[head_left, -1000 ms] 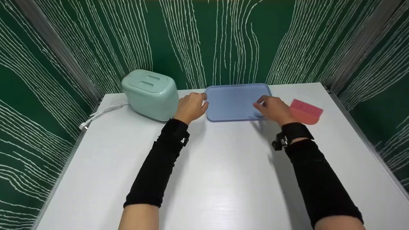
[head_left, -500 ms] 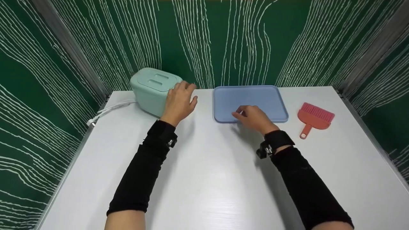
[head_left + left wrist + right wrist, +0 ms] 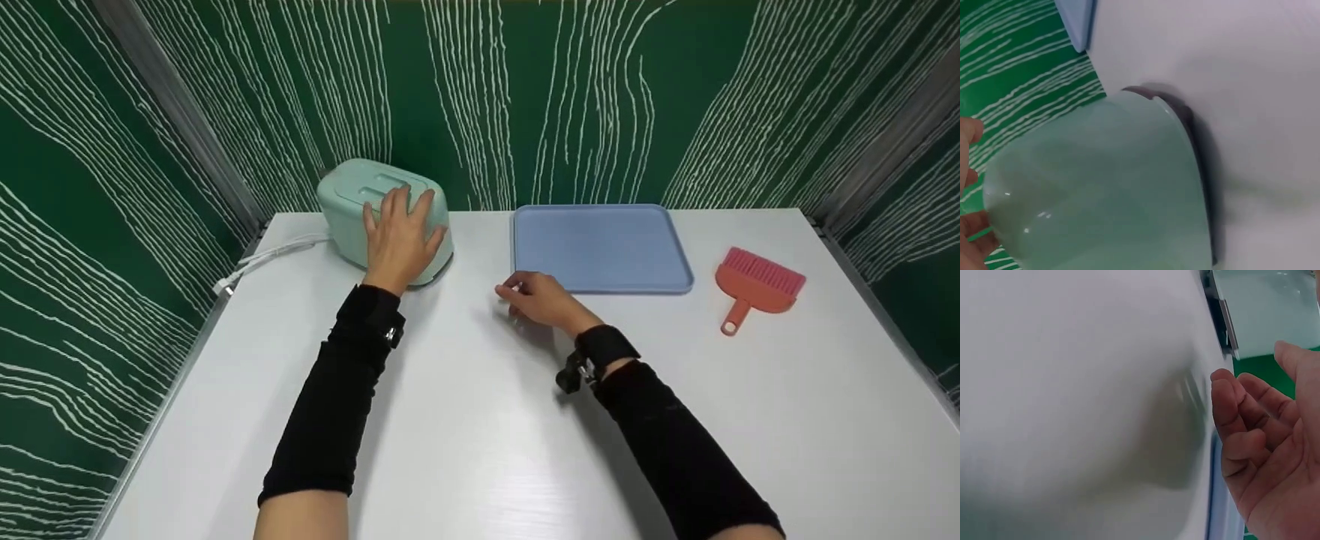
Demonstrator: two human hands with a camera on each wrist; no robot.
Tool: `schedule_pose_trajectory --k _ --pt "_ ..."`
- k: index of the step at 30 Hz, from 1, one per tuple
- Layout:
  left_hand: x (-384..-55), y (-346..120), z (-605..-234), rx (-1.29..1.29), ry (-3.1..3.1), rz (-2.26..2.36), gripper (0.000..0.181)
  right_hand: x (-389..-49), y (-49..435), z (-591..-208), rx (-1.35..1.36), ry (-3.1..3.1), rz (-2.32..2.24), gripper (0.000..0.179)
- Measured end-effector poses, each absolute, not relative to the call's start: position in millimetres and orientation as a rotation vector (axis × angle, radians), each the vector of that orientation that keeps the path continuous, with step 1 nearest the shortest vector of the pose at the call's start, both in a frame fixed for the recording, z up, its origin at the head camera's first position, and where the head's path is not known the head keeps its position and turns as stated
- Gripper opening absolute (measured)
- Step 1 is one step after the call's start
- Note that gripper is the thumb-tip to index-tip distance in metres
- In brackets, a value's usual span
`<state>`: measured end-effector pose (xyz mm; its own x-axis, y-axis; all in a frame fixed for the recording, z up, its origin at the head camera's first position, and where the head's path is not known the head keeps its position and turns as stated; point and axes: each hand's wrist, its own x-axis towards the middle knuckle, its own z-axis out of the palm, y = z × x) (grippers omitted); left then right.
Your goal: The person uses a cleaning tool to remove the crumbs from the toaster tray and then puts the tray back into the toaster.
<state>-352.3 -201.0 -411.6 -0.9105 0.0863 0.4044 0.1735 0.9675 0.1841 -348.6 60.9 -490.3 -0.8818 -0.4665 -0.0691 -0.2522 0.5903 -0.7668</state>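
Note:
A mint-green toaster (image 3: 343,225) with two slots in its top stands at the back left of the white table. My left hand (image 3: 400,244) is over its right part, fingers spread and fairly straight at the top. Its side fills much of the left wrist view, where the fingertips (image 3: 974,225) lie at the toaster's upper edge; whether they press on it I cannot tell. My right hand (image 3: 544,304) hovers above the table between the toaster and the blue tray (image 3: 604,251). In the right wrist view its fingers (image 3: 1224,402) bend loosely around nothing.
To the right of the tray lies a red brush (image 3: 757,290) with pink bristles. A white cord with a plug (image 3: 223,286) runs from the toaster toward the table's left edge. Green walls (image 3: 465,97) with white lines enclose the back and sides.
My left hand has moved left onto the toaster and its fingers have spread. The right hand has travelled left from over the tray to beside its near left corner. The view has shifted slightly.

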Motion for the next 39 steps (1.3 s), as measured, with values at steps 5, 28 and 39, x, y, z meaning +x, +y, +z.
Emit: schedule_pose_trajectory --k 5,28,39 --pt "-358 -209 -421 -0.083 -2.794 -0.326 0.07 -353 35 -506 -0.505 2.492 -1.246 0.042" --pt "-370 -204 -438 -0.006 -2.675 -0.218 0.073 -381 -39 -525 -0.099 2.036 -1.798 0.04" --pt "-373 -204 -437 0.002 -2.668 -0.184 0.071 -401 -63 -521 -0.056 1.998 -1.843 0.038"
